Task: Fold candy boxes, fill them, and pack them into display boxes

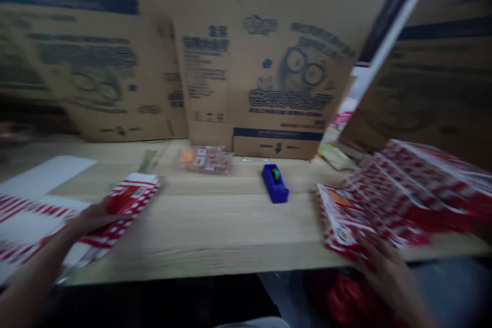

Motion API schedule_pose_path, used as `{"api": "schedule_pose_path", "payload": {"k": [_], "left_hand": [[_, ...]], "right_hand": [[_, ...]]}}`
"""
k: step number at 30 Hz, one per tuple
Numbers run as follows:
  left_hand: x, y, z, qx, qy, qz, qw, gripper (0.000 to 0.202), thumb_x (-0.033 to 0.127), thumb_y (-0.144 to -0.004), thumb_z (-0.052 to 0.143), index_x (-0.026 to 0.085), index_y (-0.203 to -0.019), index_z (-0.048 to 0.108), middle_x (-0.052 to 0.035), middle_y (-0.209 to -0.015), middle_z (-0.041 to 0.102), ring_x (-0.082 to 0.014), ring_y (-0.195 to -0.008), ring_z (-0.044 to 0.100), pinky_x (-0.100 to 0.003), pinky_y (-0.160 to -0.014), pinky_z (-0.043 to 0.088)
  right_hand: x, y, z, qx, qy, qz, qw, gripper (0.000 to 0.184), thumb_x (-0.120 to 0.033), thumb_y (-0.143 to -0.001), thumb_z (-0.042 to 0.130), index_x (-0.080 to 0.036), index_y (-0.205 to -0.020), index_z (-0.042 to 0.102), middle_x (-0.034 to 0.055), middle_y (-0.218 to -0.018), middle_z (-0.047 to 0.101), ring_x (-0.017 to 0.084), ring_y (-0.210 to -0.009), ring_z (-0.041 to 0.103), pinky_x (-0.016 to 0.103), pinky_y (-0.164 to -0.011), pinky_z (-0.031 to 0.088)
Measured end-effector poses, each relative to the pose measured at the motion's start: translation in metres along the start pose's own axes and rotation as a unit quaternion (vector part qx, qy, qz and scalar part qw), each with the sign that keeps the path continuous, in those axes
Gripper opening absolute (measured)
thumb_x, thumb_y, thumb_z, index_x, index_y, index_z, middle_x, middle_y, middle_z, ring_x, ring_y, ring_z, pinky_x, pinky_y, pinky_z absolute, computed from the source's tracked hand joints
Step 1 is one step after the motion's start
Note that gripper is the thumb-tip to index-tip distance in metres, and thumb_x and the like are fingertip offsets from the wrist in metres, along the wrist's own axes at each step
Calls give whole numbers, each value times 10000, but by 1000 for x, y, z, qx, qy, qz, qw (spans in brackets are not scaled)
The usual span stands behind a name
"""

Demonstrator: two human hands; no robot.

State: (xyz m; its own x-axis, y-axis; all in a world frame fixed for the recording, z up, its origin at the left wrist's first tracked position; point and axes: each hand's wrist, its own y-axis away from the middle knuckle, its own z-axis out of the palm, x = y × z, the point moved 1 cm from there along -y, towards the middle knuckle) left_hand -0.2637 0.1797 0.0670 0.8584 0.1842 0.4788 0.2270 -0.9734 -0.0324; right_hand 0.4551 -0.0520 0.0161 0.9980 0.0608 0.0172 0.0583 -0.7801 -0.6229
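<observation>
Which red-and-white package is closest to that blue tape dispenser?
The package at the right hand, leftmost of its group. The other packages there sit farther right; the left hand holds another package well off left.

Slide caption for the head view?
Left hand on a red-and-white package, right hand at another package beside similar ones, blue tape dispenser between them on the table.

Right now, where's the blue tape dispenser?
In the head view, the dispenser sits just right of centre on the table, right of the clear packet.
</observation>
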Motion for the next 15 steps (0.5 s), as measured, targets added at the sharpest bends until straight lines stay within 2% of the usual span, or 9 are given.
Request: {"api": "schedule_pose_path", "payload": {"k": [1,3,5,7,8,10,13,14,15], "left_hand": [[-5,5,-7,-44,-42,-6,998,762,703,-421,756,136,-904,590,-73,-824,705,-344,-925,634,-384,-795,474],[-6,11,-19,-81,-96,7,992,762,671,-549,709,106,-1044,581,-182,-1047,689,-372,-1033,611,-388,-828,462],[2,15,-28,-55,-126,-19,990,869,636,-539,730,94,-1187,528,-253,-1171,632,-415,-1091,583,-428,-854,448],[17,23,-35,-23,-148,-31,988,976,601,-559,734,99,-1333,416,-270,-1216,605,-429,-1108,577,-458,-865,443],[27,30,-37,-10,-152,-25,988,1011,587,-576,730,104,-1382,356,-267,-1228,600,-429,-1104,582,-465,-866,445],[50,51,-36,14,-140,10,990,1045,568,-593,731,117,-1427,290,-246,-1233,604,-423,-1088,598,-464,-869,453],[87,94,-22,44,-77,88,992,1088,535,-564,772,140,-1443,268,-209,-1254,599,-409,-1117,589,-458,-908,458],[98,109,-14,52,-46,116,991,1102,518,-556,786,150,-1449,257,-200,-1282,582,-400,-1151,570,-455,-931,454],[108,123,-4,60,-16,137,989,1114,499,-548,799,155,-1455,250,-198,-1313,559,-395,-1186,546,-456,-954,447]], "right_hand": [[-2,-6,8,15,-30,14,999,313,-384,-829,520,-296,-1102,646,117,-1065,657,340,-939,657,488,-747,552],[-22,-31,26,39,-111,58,991,291,-439,-803,565,-352,-1068,648,113,-1066,658,352,-904,666,496,-722,550],[-67,-65,43,5,-234,95,968,278,-474,-758,639,-350,-1005,670,108,-1065,677,339,-851,683,468,-678,567],[-134,-101,58,-80,-389,121,910,304,-478,-724,689,-286,-959,689,109,-1002,709,304,-756,699,436,-621,589],[-172,-117,65,-136,-470,134,862,304,-473,-735,690,-264,-955,694,113,-976,719,297,-770,704,447,-668,596],[-248,-147,75,-246,-622,138,730,350,-438,-705,747,-236,-983,681,117,-997,724,304,-914,696,486,-815,574],[-338,-178,81,-303,-782,149,524,604,-362,-595,850,-246,-1139,615,101,-1175,670,285,-1090,638,497,-928,523],[-358,-184,80,-307,-809,143,480,656,-348,-568,868,-250,-1160,602,92,-1209,653,278,-1115,623,487,-941,515],[-372,-187,78,-308,-825,136,454,650,-344,-559,874,-242,-1143,609,85,-1196,660,271,-1103,628,475,-945,512]]}}
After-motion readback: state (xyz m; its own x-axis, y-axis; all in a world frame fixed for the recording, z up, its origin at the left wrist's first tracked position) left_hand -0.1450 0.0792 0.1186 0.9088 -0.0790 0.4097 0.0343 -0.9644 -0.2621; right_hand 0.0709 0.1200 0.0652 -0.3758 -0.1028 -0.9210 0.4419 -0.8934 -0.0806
